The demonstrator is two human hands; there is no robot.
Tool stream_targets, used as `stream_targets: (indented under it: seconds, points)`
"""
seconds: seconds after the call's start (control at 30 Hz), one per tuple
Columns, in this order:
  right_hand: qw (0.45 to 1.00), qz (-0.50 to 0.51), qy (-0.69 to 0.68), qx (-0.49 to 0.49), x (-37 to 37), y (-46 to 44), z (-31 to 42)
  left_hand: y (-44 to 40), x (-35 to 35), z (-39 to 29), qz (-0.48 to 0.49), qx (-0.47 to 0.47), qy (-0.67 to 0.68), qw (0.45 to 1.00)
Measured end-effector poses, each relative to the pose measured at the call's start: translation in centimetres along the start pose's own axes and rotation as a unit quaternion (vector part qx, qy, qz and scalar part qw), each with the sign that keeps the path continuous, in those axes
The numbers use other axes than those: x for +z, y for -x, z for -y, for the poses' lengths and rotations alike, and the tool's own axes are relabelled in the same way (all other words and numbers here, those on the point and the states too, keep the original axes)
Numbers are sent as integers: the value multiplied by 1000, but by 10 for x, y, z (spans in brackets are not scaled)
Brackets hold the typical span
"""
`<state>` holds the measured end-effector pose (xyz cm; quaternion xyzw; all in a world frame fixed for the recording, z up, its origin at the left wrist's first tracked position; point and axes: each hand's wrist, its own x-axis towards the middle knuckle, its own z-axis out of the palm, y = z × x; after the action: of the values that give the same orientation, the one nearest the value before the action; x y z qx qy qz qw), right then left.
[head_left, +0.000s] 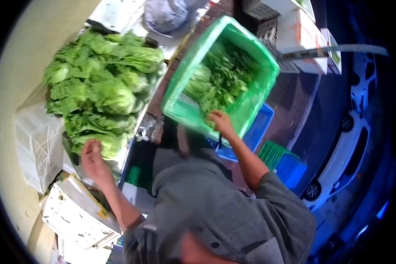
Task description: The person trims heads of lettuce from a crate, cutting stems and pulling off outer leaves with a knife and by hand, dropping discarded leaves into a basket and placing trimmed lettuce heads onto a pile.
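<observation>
A: L hand [94, 163]?
B: Fingers close tog. at lettuce heap's [112, 94] near edge; contact unclear.
A: R hand [222, 123]?
B: Just inside green-lined crate's [187, 119] near rim, by leafy greens [229, 72]. Fingers bunched, blurry; can't tell if gripping. Some room over liner [244, 112], to its R.
A: Hidden?
B: Crate floor, under greens; blue crate [260, 125] R of R wrist, partly covered.

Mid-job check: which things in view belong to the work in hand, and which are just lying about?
Likely in use:
- lettuce pile, with the left hand at its near end
- green-lined bin, with the right hand at its near rim
- leafy greens inside it

Apparently just lying about:
- white mesh basket
- blue crate
- green crate
</observation>
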<state>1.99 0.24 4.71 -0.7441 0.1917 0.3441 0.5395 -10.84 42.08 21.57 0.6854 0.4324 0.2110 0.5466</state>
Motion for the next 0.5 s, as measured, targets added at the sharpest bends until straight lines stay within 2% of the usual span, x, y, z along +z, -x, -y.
stream_targets:
  seconds: [0.03, 0.1, 0.13, 0.17, 0.23, 0.3, 0.37, 0.47, 0.5]
  points:
    - [997, -66, -17, 45, -31, -7, -14, 13, 32, -11, 60, -67, -9, 996]
    - [986, -130, -16, 101, -82, -22, -58, 37, 80, 13, 214, -112, 4, 970]
    - [982, -145, -39, 118, -93, -23, -69, 49, 104, 29, 314, -101, -22, 944]
    - [977, -158, -62, 132, -103, -23, -80, 66, 133, 19, 375, -134, -24, 917]
    - [982, -122, -39, 142, -107, -32, -93, 92, 180, 42, 476, -152, -32, 866]
    - [980, -128, -58, 143, -98, -45, -86, 117, 222, 74, 491, -144, -42, 858]
    - [972, -134, -59, 186, -97, -74, -102, 134, 262, 86, 504, -118, -103, 849]
    - [949, -81, -51, 300, -101, -112, -143, 149, 318, 142, 511, -80, -195, 833]
    - [945, -77, -88, 304, -101, -114, -149, 155, 337, 158, 525, -39, -219, 821]
